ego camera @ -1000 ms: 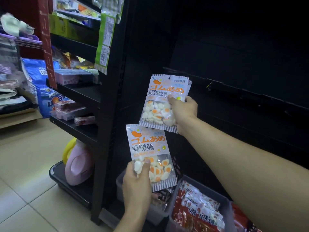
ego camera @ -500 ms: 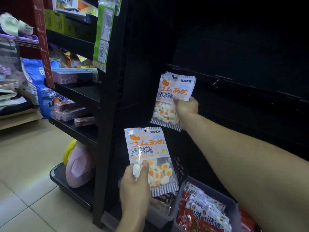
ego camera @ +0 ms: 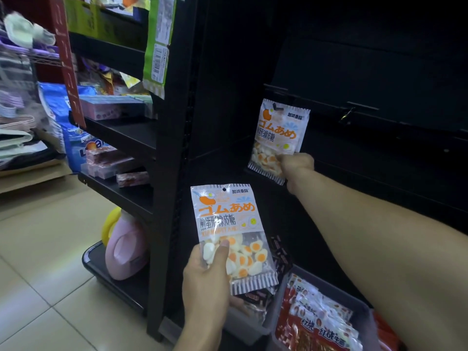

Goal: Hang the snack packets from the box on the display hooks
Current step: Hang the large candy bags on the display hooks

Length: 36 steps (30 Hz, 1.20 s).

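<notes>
Two packets in play: your right hand (ego camera: 296, 165) pinched one packet (ego camera: 278, 138) at the hook (ego camera: 274, 107), left hand (ego camera: 205, 272) gripped the next packet (ego camera: 228, 231); box (ego camera: 364, 312) looked nearly full.

The right arm reached forward, nearly straight, its hand (ego camera: 295, 164) raised at the far end with fingers curled in a pinching grip, while the left hand (ego camera: 206, 277) sat lower and nearer, thumb pressed forward over curled fingers, forearm rising from the bottom edge.
</notes>
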Tool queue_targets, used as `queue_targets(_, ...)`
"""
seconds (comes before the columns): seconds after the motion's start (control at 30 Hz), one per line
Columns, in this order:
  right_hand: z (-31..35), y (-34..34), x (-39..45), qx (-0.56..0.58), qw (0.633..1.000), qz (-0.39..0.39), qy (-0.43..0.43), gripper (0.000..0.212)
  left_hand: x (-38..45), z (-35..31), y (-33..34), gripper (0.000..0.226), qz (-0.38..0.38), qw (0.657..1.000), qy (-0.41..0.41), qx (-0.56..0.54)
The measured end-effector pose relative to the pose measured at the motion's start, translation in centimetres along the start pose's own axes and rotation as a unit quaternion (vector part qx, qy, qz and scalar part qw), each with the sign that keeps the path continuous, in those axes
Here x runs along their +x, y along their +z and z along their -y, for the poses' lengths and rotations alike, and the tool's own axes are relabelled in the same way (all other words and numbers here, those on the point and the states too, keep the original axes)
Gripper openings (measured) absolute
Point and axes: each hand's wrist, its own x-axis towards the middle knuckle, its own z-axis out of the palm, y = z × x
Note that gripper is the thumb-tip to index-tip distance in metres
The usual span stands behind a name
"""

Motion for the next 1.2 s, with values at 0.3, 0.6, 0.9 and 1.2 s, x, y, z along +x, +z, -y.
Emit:
queue_targets(0.3,-3.0,-5.1,-10.1,-0.089,0.987,0.118,-0.062,0.032,-1.4,-0.7,0.8,0.005,0.026,0.999,0.02,0.028)
queue_targets(0.6,-0.1,-8.8,-15.0,0.02,0.968,0.23,-0.099,0.008,-2.4,-1.2,2.1,0.02,0.056,0.997,0.024,-0.042)
queue_targets(0.9,4.1,-7.4,-13.0,0.061,0.981,0.104,-0.15,0.014,-1.2,-3.1,3.3,0.074,0.085,0.974,0.051,-0.205)
queue_targets(1.2,6.6,-4.5,-9.7,0.049,0.987,0.026,-0.151,0.022,-0.6,-3.7,3.3,0.1,0.195,0.959,0.058,-0.197)
